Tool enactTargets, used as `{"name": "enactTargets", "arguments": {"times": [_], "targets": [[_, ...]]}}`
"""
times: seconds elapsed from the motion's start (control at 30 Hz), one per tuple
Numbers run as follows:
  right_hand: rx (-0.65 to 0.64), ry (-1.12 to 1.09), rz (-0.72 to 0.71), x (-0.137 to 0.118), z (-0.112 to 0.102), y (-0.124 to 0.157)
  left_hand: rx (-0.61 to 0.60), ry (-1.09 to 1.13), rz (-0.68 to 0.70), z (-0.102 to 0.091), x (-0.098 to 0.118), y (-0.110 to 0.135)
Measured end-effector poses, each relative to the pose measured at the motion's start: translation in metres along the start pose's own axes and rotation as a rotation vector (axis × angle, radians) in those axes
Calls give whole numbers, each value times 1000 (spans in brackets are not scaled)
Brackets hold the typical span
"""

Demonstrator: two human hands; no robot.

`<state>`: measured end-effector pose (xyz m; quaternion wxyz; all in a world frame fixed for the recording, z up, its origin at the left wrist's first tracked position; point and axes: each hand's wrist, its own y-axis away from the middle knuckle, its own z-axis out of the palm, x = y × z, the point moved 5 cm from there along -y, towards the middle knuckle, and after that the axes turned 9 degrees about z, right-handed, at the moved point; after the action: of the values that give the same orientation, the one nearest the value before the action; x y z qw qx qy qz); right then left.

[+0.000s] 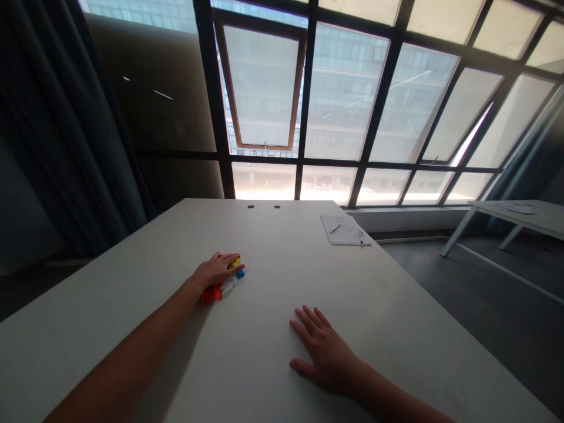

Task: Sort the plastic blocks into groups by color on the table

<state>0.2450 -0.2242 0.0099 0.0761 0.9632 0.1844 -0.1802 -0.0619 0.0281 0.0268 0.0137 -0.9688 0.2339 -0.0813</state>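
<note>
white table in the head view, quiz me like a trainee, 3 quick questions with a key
1. Which hand is on the cluster of small coloured items?
2. True or false: the notepad lies nearer the far edge of the white table than the right hand does.
3. What lies on the notepad?
A. a mug
B. a pen
C. a pair of scissors

Key:
1. The left hand
2. True
3. B
</note>
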Motion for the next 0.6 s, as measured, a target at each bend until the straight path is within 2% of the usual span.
{"name": "enactTargets", "arguments": {"times": [0.1, 0.2, 0.33, 0.47, 0.6], "targets": [[10, -5, -7, -1, -1, 1, -108, 30, -19, 4, 2, 18], [22, -3, -19, 0, -1, 1, -82, -14, -27, 5, 5, 33], [28, -9, -21, 3, 2, 0, -27, -8, -2, 8, 18, 41], [29, -13, -12, 5, 4, -2, 4, 32, 61, 12, 46, 44], [22, 6, 2, 5, 4, -3, 4, 72, 168, 15, 89, 50]]}}
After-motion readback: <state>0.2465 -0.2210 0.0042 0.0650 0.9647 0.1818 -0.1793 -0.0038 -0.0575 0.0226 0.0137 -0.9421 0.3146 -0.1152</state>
